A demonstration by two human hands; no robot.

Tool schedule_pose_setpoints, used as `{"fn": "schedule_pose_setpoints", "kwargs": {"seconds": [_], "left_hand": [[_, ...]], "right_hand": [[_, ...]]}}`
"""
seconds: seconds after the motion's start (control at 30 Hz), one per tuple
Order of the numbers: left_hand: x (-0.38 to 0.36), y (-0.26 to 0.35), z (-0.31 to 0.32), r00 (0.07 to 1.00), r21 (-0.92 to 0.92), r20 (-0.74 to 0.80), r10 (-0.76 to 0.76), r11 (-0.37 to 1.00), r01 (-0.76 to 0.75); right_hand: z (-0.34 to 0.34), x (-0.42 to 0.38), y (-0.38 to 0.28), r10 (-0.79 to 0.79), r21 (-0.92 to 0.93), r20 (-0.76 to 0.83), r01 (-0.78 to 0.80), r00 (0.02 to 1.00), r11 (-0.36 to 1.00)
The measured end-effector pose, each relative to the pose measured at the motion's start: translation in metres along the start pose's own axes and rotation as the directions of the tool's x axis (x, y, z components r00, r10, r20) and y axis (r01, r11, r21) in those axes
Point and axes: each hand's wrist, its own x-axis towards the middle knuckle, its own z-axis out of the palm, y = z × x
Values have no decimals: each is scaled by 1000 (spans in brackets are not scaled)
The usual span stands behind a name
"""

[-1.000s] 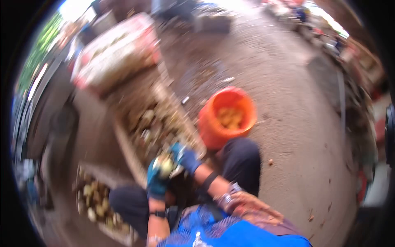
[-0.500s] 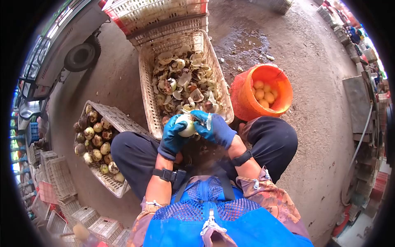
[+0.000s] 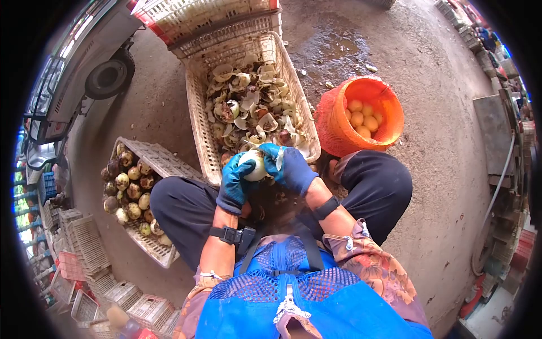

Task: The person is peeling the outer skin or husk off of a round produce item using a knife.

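Note:
My left hand (image 3: 236, 179), in a blue-green glove, is wrapped round a pale whitish-green round fruit or vegetable (image 3: 255, 165). On its other side, my right hand (image 3: 287, 168), gloved in blue, has its fingers bent against the top and side of the same piece. A small pale strip shows at the right fingers; whether it is a peel or a tool is unclear. Both hands are over the near edge of a crate (image 3: 197, 127) full of pale peels and scraps (image 3: 250, 100).
An orange bucket (image 3: 333, 121) to the right holds several peeled yellowish pieces (image 3: 361, 118). At left, a tilted crate (image 3: 169, 161) holds several brown-green round pieces (image 3: 134, 192). Stacked crates (image 3: 209, 20) stand beyond, a vehicle wheel (image 3: 109, 74) at upper left.
The view has shifted slightly, and the crate and bucket appear a little higher. Both hands still hold the pale piece, which has turned a little; the right fingers have moved slightly over it.

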Motion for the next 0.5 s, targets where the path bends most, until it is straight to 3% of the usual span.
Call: {"fn": "schedule_pose_setpoints", "kwargs": {"seconds": [0.1,0.2,0.33,0.43,0.5], "left_hand": [[0,0,0,1000,79,-6,21,997,-20],[-5,8,6,999,91,-47,-18,996,23],[-8,16,10,1000,93,-2,-11,996,11],[-6,10,2,1000,80,23,22,997,-23],[-6,7,-1,999,88,36,26,996,-29]], "right_hand": [[1,3,-1,-25,51,-80,29,997,998],[-5,6,-3,124,51,68,-127,990,991],[-11,0,-15,120,401,32,-123,992,908],[-4,3,-2,122,438,77,-144,990,887],[2,3,6,86,345,55,-99,995,933]]}}
